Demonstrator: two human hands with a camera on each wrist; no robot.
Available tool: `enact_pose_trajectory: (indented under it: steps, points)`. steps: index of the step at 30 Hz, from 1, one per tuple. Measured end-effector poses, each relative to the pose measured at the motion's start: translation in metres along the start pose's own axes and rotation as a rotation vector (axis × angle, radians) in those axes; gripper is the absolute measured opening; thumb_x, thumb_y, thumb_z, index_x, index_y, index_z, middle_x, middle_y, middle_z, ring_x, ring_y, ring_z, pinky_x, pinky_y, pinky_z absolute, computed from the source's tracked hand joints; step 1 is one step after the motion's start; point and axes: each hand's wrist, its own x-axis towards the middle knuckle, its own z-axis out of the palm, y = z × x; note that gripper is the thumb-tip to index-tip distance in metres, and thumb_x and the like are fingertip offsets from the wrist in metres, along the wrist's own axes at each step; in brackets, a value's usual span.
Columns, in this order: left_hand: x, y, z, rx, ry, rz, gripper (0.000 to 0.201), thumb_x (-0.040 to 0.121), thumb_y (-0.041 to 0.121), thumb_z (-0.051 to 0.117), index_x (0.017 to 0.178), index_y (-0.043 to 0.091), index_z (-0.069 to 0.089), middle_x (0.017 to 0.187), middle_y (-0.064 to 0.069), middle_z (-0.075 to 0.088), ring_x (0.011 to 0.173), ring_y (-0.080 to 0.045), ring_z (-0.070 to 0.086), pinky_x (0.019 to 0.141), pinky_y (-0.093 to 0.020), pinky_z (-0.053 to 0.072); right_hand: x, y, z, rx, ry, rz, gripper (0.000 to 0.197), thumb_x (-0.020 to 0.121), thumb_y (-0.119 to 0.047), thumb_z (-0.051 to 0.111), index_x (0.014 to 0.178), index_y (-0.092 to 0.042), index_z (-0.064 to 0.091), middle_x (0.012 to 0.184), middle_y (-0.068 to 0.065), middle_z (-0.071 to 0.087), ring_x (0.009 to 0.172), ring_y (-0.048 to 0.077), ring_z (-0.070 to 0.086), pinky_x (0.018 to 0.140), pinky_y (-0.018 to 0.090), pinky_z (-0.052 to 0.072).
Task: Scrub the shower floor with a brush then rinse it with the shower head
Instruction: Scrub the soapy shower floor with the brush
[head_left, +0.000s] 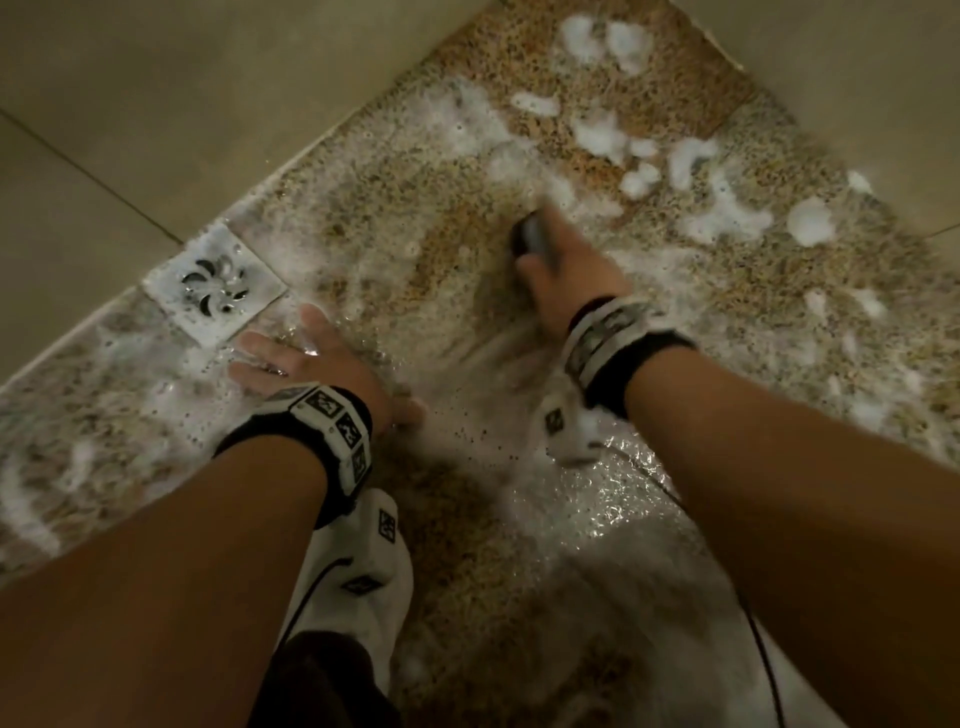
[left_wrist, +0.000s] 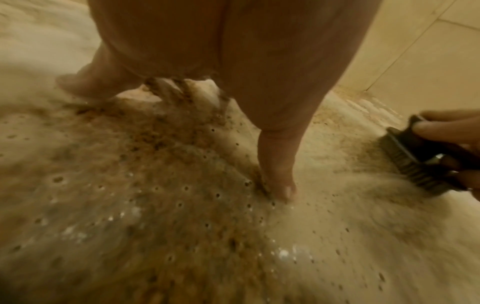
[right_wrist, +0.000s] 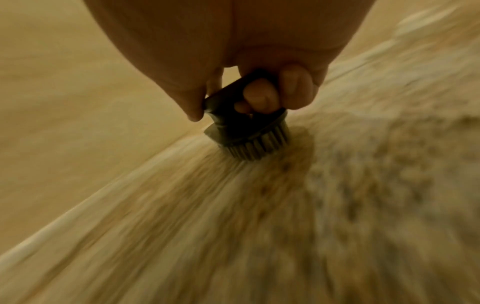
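Note:
The speckled brown shower floor (head_left: 395, 218) is wet and covered with white foam (head_left: 602, 135). My right hand (head_left: 561, 265) grips a dark scrub brush (head_left: 530, 236) by its handle, bristles down on the floor; its picture is blurred by motion. The brush (right_wrist: 246, 131) shows under my curled fingers (right_wrist: 257, 96) in the right wrist view, and at the right edge of the left wrist view as the same brush (left_wrist: 426, 162). My left hand (head_left: 306, 358) lies flat on the wet floor beside the drain, fingers (left_wrist: 280, 179) spread. No shower head is in view.
A square white drain cover (head_left: 215, 283) sits by the left wall. Beige tiled walls (head_left: 156, 104) bound the floor on the left and at the far right (head_left: 883, 78). A thin black cable (head_left: 748, 613) runs along my right forearm.

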Motion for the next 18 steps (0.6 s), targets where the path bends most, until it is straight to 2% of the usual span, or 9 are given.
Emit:
enact_pose_trajectory:
  steps: [2,4,5,7,9,10,12,15,18]
  points:
    - [0.000,0.001,-0.002,0.007,-0.009,0.000,0.163,0.058,0.077,0.086,0.156,0.027,-0.035,0.160,-0.032,-0.034,0.150,-0.060,-0.015,0.121,-0.072,0.010,0.015,0.010,-0.021,0.072,0.112,0.224,0.063,0.105,-0.039,0.043,0.159,-0.043,0.009,0.145,0.007,0.054,0.074,0.018,0.059,0.061,0.026,0.047]
    - [0.000,0.002,-0.003,0.023,-0.009,0.002,0.164,0.057,0.079,0.085,0.156,0.025,-0.035,0.160,-0.033,-0.034,0.150,-0.060,-0.013,0.121,-0.072,0.010,0.019,0.005,-0.019,0.095,0.145,0.286,0.064,0.105,-0.038,0.044,0.159,-0.041,0.009,0.149,0.005,0.050,0.091,0.024,0.064,0.062,0.025,0.043]
    - [0.001,0.002,-0.003,0.031,-0.009,0.005,0.165,0.056,0.080,0.084,0.155,0.025,-0.036,0.159,-0.033,-0.033,0.150,-0.061,-0.013,0.121,-0.073,0.010,0.017,-0.003,-0.010,0.092,0.142,0.246,0.065,0.105,-0.038,0.044,0.159,-0.039,0.009,0.147,0.004,0.052,0.101,0.026,0.064,0.064,0.026,0.045]
    - [0.000,0.003,-0.001,0.026,-0.008,-0.004,0.165,0.056,0.080,0.084,0.155,0.025,-0.037,0.159,-0.034,-0.033,0.150,-0.061,-0.013,0.120,-0.073,0.011,0.002,-0.028,0.020,0.070,0.042,0.023,0.063,0.103,-0.041,0.042,0.159,-0.038,0.012,0.130,0.002,0.061,0.099,0.027,0.063,0.073,0.030,0.049]
    - [-0.002,0.003,-0.001,0.000,0.001,-0.012,0.158,0.062,0.080,0.081,0.155,0.026,-0.036,0.159,-0.033,-0.033,0.150,-0.060,-0.015,0.120,-0.073,0.011,-0.018,-0.056,0.054,-0.064,-0.221,-0.270,0.062,0.099,-0.047,0.040,0.156,-0.043,0.016,0.115,0.007,0.063,0.091,0.029,0.061,0.078,0.038,0.051]
    - [-0.004,0.003,-0.002,-0.015,0.000,-0.011,0.153,0.067,0.079,0.078,0.155,0.026,-0.035,0.160,-0.032,-0.032,0.150,-0.059,-0.016,0.121,-0.072,0.011,-0.024,-0.064,0.065,-0.157,-0.352,-0.352,0.062,0.100,-0.049,0.041,0.155,-0.047,0.011,0.123,0.012,0.061,0.097,0.033,0.061,0.081,0.042,0.053]
    - [-0.008,-0.001,-0.007,-0.044,-0.017,0.015,0.149,0.069,0.078,0.078,0.158,0.028,-0.030,0.162,-0.029,-0.031,0.151,-0.056,-0.016,0.122,-0.070,0.011,-0.017,-0.060,0.064,-0.231,-0.400,-0.389,0.064,0.102,-0.049,0.041,0.154,-0.052,0.003,0.143,0.016,0.051,0.113,0.037,0.059,0.092,0.044,0.053]
    - [-0.005,-0.016,-0.023,-0.129,0.013,0.042,0.151,0.062,0.078,0.083,0.162,0.026,-0.018,0.165,-0.024,-0.027,0.152,-0.055,-0.011,0.123,-0.067,0.016,0.022,-0.030,0.020,-0.098,-0.127,-0.160,0.063,0.104,-0.046,0.041,0.158,-0.046,0.009,0.158,0.007,0.039,0.134,0.033,0.048,0.105,0.035,0.040]
    - [0.009,-0.035,-0.040,-0.204,0.034,-0.025,0.158,0.059,0.078,0.084,0.160,0.028,-0.026,0.163,-0.019,-0.036,0.152,-0.053,-0.019,0.123,-0.069,0.010,0.052,-0.009,-0.021,0.044,0.108,0.165,0.062,0.104,-0.042,0.044,0.158,-0.044,0.013,0.161,0.000,0.032,0.121,0.030,0.058,0.089,0.024,0.041]
